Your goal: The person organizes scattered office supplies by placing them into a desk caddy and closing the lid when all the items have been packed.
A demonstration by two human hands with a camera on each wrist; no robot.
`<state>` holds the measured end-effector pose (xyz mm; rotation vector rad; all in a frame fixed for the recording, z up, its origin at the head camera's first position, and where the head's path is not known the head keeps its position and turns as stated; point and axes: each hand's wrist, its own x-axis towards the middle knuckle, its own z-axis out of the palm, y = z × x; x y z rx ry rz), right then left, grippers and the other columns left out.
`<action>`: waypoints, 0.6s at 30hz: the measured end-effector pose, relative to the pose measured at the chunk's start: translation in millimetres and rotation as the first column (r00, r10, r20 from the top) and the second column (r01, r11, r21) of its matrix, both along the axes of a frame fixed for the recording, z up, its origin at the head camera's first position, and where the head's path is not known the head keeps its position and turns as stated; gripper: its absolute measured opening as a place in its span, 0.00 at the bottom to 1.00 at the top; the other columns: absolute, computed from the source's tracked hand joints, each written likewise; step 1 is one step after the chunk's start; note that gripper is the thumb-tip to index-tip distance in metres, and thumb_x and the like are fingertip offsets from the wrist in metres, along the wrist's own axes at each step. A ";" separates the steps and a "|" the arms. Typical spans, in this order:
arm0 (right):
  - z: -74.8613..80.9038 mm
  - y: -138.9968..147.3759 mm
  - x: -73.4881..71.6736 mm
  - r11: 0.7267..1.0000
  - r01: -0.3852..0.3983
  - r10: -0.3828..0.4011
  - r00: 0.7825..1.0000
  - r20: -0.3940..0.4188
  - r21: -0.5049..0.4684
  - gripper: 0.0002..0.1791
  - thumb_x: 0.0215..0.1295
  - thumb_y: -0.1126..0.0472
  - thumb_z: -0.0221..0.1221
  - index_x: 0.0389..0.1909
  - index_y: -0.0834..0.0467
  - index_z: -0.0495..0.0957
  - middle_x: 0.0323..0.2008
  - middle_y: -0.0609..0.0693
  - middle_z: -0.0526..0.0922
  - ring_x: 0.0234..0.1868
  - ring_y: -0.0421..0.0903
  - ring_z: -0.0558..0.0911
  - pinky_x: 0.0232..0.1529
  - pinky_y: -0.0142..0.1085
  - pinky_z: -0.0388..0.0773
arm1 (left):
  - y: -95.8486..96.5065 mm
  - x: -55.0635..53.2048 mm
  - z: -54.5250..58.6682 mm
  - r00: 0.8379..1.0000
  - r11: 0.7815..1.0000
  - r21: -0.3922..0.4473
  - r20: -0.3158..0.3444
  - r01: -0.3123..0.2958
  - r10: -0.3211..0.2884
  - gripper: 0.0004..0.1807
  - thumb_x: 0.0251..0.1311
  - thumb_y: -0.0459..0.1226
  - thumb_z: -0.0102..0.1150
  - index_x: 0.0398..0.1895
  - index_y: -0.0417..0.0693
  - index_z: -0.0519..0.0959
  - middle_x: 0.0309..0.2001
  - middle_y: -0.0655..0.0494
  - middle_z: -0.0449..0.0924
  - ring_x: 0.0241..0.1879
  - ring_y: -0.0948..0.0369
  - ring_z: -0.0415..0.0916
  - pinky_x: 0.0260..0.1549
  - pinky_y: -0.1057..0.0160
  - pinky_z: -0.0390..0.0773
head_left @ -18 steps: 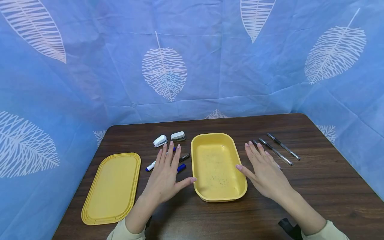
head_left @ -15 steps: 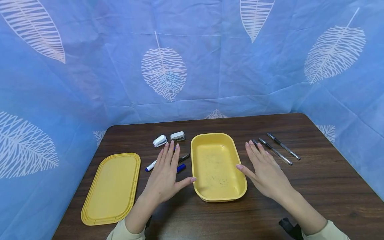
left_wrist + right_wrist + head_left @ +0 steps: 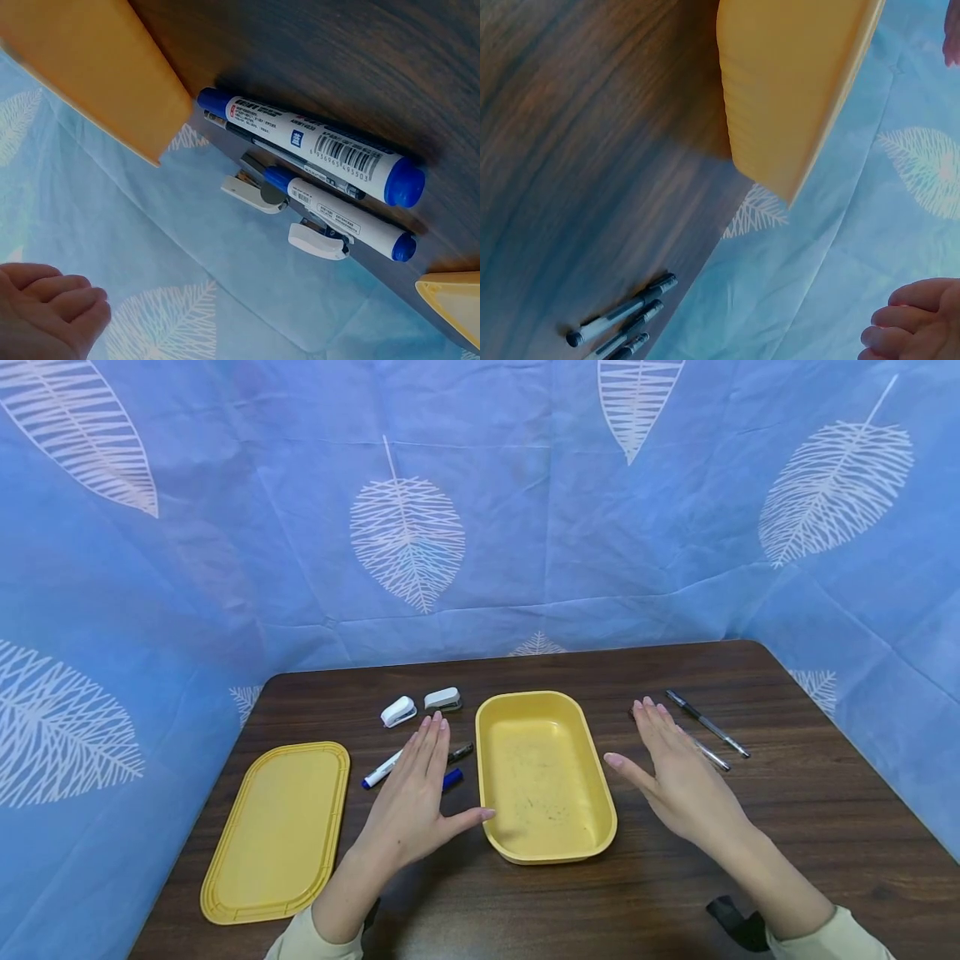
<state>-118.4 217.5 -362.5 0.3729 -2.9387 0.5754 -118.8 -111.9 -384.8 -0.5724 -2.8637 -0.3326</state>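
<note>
My left hand (image 3: pixel 412 802) hovers with straight fingers left of the yellow box (image 3: pixel 551 852), its thumb spread over or beside the near left rim. It holds nothing. Under and past its fingers lie two blue-capped white markers (image 3: pixel 322 146) (image 3: pixel 345 217) with a dark pen (image 3: pixel 300 161) between them. To the box's right, my right hand (image 3: pixel 686 789) is held out flat, fingers together and thumb apart, over several black-capped clear pens (image 3: pixel 619 319). One pen (image 3: pixel 708 724) lies uncovered beyond it; the hand partly hides the others.
Two small white staplers (image 3: pixel 399 712) (image 3: pixel 443 699) lie behind the markers. A yellow lid (image 3: pixel 277 831) rests flat at the left of the dark wooden table (image 3: pixel 525 910). Behind the table hangs a blue cloth (image 3: pixel 525 543) with white leaf prints.
My right hand has shifted right, away from the box, and now covers more of the pens. The fingers of both hands have drawn closer together. My left hand has otherwise hardly moved.
</note>
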 end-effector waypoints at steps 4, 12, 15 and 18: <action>3.5 3.7 -1.1 1.000 0.011 -0.011 1.000 0.004 -0.015 0.46 0.71 0.38 0.47 0.75 0.65 0.44 0.76 0.63 0.46 0.77 0.60 0.46 0.73 0.58 0.48 | 1.5 0.2 -0.6 0.999 1.000 0.031 -0.042 0.001 0.000 0.67 0.46 0.77 0.50 0.77 0.41 0.42 0.78 0.49 0.40 0.78 0.55 0.36 0.74 0.51 0.51; 8.9 11.2 -2.1 0.996 0.061 -0.063 0.998 -0.023 -0.073 0.49 0.66 0.37 0.54 0.76 0.62 0.47 0.75 0.65 0.51 0.72 0.66 0.57 0.62 0.66 0.61 | 5.4 2.6 -7.7 0.994 0.997 0.058 -0.104 0.043 -0.036 0.71 0.40 0.76 0.56 0.76 0.38 0.45 0.77 0.45 0.46 0.78 0.53 0.43 0.72 0.50 0.56; 7.3 14.6 -3.5 0.995 0.055 -0.066 0.990 -0.124 -0.086 0.47 0.63 0.41 0.60 0.74 0.63 0.54 0.71 0.67 0.60 0.66 0.69 0.66 0.56 0.65 0.68 | 7.3 4.4 -10.1 0.999 0.998 0.059 -0.025 0.034 -0.033 0.72 0.39 0.77 0.56 0.77 0.39 0.43 0.78 0.46 0.43 0.78 0.53 0.40 0.72 0.50 0.56; 4.8 17.8 -5.3 0.995 0.037 -0.059 0.968 -0.245 -0.091 0.45 0.57 0.46 0.66 0.70 0.65 0.62 0.65 0.69 0.68 0.60 0.70 0.73 0.50 0.63 0.73 | 9.5 6.3 -11.2 0.996 0.998 0.067 0.086 0.017 -0.022 0.74 0.37 0.78 0.56 0.77 0.42 0.38 0.78 0.48 0.37 0.78 0.55 0.35 0.73 0.50 0.54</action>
